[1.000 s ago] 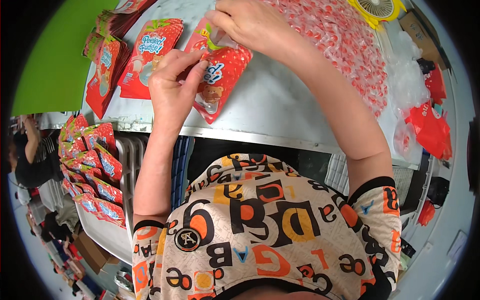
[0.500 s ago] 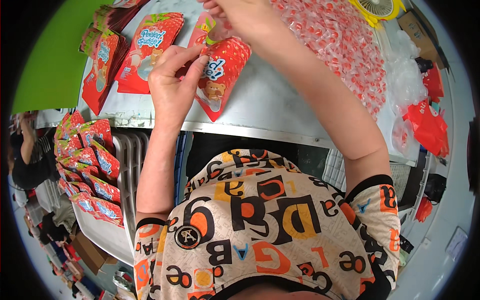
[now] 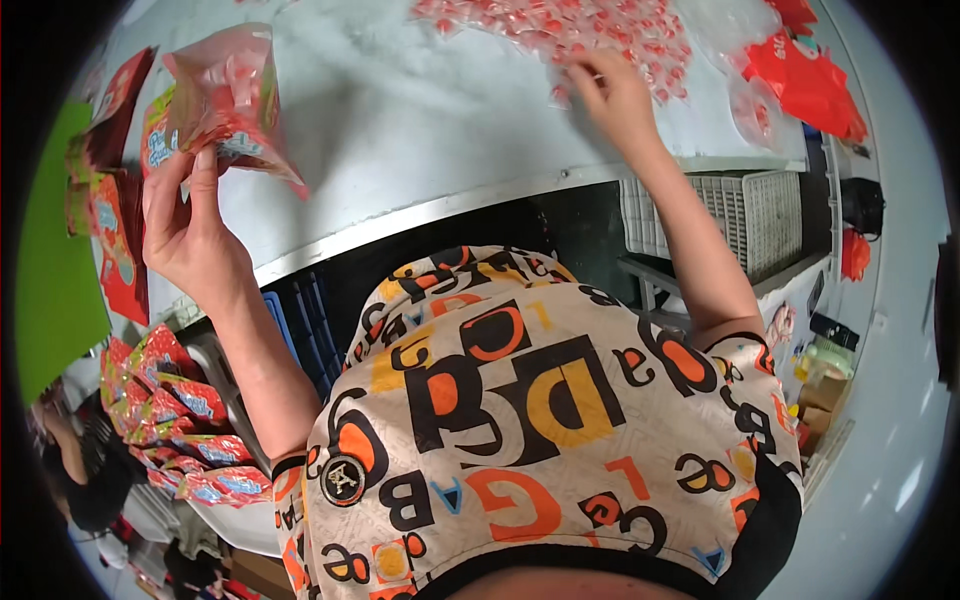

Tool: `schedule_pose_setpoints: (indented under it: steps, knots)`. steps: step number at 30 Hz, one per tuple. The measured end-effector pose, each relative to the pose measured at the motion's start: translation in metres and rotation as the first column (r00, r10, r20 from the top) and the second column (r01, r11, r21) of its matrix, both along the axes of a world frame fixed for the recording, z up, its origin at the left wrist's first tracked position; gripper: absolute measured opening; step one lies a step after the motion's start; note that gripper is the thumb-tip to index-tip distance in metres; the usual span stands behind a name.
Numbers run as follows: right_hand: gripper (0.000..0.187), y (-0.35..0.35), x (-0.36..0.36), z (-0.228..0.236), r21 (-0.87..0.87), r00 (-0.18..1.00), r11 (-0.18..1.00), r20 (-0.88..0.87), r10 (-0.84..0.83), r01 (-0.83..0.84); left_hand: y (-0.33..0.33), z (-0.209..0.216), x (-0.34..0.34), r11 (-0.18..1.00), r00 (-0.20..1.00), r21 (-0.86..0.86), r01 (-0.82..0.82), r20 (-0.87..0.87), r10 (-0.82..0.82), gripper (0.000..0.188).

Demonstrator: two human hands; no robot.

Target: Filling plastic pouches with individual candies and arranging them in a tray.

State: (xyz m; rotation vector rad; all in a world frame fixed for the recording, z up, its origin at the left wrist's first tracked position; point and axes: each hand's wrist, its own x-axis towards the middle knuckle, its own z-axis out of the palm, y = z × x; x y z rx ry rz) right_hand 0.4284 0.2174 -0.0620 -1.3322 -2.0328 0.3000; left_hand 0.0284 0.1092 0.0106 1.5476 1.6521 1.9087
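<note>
Your left hand (image 3: 190,235) is raised above the near edge of the pale surface (image 3: 420,110), fingers closed around the lower part of a red printed pouch (image 3: 225,100). The pouch is held up off the surface, tilted, its clear top part showing small red pieces inside. Just beyond it, at the left end of the surface, more red pouches (image 3: 115,215) lie stacked and overlapping.

Your right hand (image 3: 615,95) reaches well away to the far right, fingers curled and pinched down at the near edge of a wide heap of small red-and-white wrapped sweets (image 3: 560,25); you cannot tell whether it has any of them in its grip. Further right lie crumpled red bags (image 3: 805,80). Below the surface, at lower left, another batch of red pouches (image 3: 180,430) lies fanned out.
</note>
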Motion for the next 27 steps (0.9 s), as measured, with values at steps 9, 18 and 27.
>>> schedule_pose_setpoints:
  steps: [9,18,27]
  knots:
    - [0.011,-0.026,-0.011,-0.043,0.179,0.916,0.976,0.399,0.042,-0.123,0.001,-0.005,0.017,0.993,0.993,0.002,0.116,0.002,-0.116,0.018]
    - [0.004,-0.032,-0.107,0.103,0.164,0.815,0.956,-0.500,0.294,-0.244,-0.002,-0.008,0.036,0.991,0.990,-0.018,0.135,0.032,-0.134,0.020]
    - [0.013,-0.026,-0.169,0.118,0.215,0.792,0.762,0.175,0.585,-0.611,0.001,-0.002,0.065,0.995,0.994,-0.032,0.091,-0.058,-0.093,0.020]
